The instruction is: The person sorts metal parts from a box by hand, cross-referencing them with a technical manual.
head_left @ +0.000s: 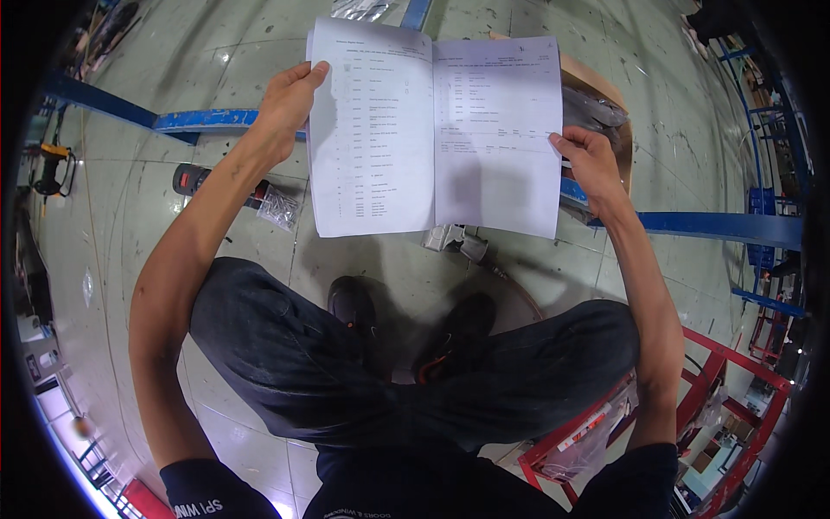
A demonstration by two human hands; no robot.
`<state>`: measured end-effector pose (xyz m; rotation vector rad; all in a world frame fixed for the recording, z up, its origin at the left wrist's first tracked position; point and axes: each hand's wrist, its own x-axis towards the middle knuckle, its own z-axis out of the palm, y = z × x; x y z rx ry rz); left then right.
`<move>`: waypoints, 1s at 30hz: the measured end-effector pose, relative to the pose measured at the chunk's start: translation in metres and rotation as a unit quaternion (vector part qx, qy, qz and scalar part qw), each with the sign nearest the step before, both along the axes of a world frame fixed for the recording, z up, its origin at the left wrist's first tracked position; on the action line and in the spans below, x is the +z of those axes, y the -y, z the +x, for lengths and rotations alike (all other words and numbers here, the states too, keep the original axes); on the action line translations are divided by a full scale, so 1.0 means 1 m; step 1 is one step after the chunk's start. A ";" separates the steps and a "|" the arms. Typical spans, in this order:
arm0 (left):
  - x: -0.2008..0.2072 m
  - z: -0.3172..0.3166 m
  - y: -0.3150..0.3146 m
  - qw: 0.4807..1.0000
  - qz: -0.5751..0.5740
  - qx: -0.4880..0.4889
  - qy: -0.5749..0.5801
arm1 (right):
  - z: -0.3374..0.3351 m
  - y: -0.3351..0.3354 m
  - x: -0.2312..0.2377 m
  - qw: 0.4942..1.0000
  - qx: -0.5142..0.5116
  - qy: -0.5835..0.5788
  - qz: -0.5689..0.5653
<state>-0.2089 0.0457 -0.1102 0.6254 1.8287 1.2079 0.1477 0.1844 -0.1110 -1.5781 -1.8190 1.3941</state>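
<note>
The open sheaf of printed sheets [372, 138] hangs in the air before the person, spread between both hands. The left hand [290, 104] is closed on its left edge, thumb on the page and fingers behind; the right hand [595, 166] pinches its right edge, lower down. Holding the outer margins probably keeps both pages flat and readable — neither hand covers much print.

Below the sheaf, a metallic tool [462, 242] lies partly hidden by its bottom edge, with the shoes [350, 303] nearer the person. Left of the sheaf, a cordless tool [190, 179] and a clear bag of small parts [278, 208] rest on the floor [112, 225], whose widest visible stretch is on that side. Right of it, room looks tighter: a cardboard box [590, 73] shows behind its edge, and a blue beam [726, 227] extends rightward — beyond the right forearm.
</note>
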 end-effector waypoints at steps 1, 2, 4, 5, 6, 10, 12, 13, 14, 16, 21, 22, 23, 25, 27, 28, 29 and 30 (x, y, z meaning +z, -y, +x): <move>0.000 -0.001 0.000 1.000 0.000 -0.001 0.000 | 0.000 -0.001 -0.001 1.000 0.005 -0.005 0.001; 0.000 -0.001 0.000 1.000 -0.001 -0.001 0.000 | 0.000 0.000 -0.001 1.000 0.005 -0.005 0.000; -0.001 -0.001 0.000 1.000 -0.003 0.001 -0.004 | 0.000 0.001 0.001 1.000 0.001 -0.015 -0.011; -0.001 -0.001 0.000 1.000 -0.003 0.001 -0.003 | -0.001 0.001 0.001 1.000 0.001 -0.015 -0.011; -0.002 -0.001 0.000 1.000 0.001 0.001 -0.004 | -0.001 0.001 0.001 1.000 -0.001 -0.018 -0.013; 0.001 0.000 0.001 1.000 -0.006 -0.006 -0.007 | -0.003 0.002 0.004 1.000 0.000 -0.022 -0.019; -0.001 -0.002 0.001 1.000 -0.005 -0.007 -0.006 | -0.003 0.003 0.006 1.000 0.002 -0.019 -0.016; -0.002 -0.003 0.001 1.000 -0.004 -0.010 -0.005 | -0.004 0.004 0.006 1.000 0.003 -0.016 -0.013; -0.003 -0.003 0.000 1.000 -0.005 -0.009 -0.006 | -0.004 0.004 0.006 1.000 0.004 -0.016 -0.014; -0.004 -0.002 0.000 1.000 0.001 -0.009 -0.001 | -0.003 0.004 0.005 1.000 0.007 -0.016 -0.001; -0.013 -0.010 -0.001 1.000 -0.009 -0.010 0.011 | -0.003 0.003 0.008 1.000 0.010 -0.020 -0.004; -0.012 -0.009 -0.001 1.000 -0.010 -0.011 0.010 | -0.002 0.001 0.007 1.000 0.014 -0.021 -0.003; -0.012 -0.008 -0.001 1.000 -0.010 -0.011 0.010 | -0.002 0.001 0.007 1.000 0.014 -0.020 -0.004; -0.010 -0.007 -0.001 1.000 -0.017 -0.008 0.014 | -0.003 0.002 0.008 1.000 0.014 -0.027 -0.005; -0.012 -0.009 -0.001 1.000 -0.014 -0.010 0.014 | -0.003 0.003 0.008 0.999 0.014 -0.029 -0.006; -0.012 -0.009 -0.001 1.000 -0.011 -0.012 0.014 | -0.003 0.003 0.008 0.999 0.014 -0.031 -0.008; -0.012 -0.009 -0.001 1.000 -0.012 -0.012 0.014 | -0.003 0.002 0.007 0.999 0.014 -0.031 -0.008; -0.013 -0.009 -0.001 1.000 -0.011 -0.011 0.011 | -0.002 0.001 0.007 0.999 0.017 -0.026 -0.006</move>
